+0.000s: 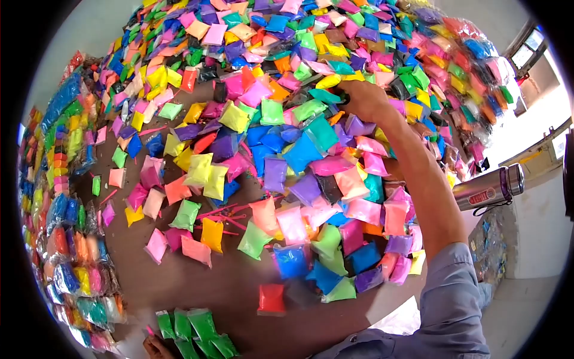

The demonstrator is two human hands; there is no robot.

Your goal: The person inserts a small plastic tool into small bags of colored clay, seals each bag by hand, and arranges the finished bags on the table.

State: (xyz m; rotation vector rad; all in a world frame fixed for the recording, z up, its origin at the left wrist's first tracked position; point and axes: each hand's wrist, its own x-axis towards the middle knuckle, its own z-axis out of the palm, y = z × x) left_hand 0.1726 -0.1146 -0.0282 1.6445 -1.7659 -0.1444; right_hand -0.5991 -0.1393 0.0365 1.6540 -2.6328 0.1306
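My right hand (360,99) reaches into the far part of a large heap of small coloured packets, beside a teal packet (324,96) and a yellow one (328,81). Its fingertips are hidden among the packets. My left hand (156,347) is at the bottom edge, mostly cut off, with its fingers closed around a thin pink stick (149,330). Several dark green packets (202,323) lie just right of it. A red packet (271,298) lies apart on the brown table (197,287), nearer to me than the main heap.
Clear bags filled with coloured packets are stacked along the left (66,278) and at the far right (472,72). Pink sticks (230,216) lie among the packets mid-table. A steel bottle (489,188) is to the right of my right forearm.
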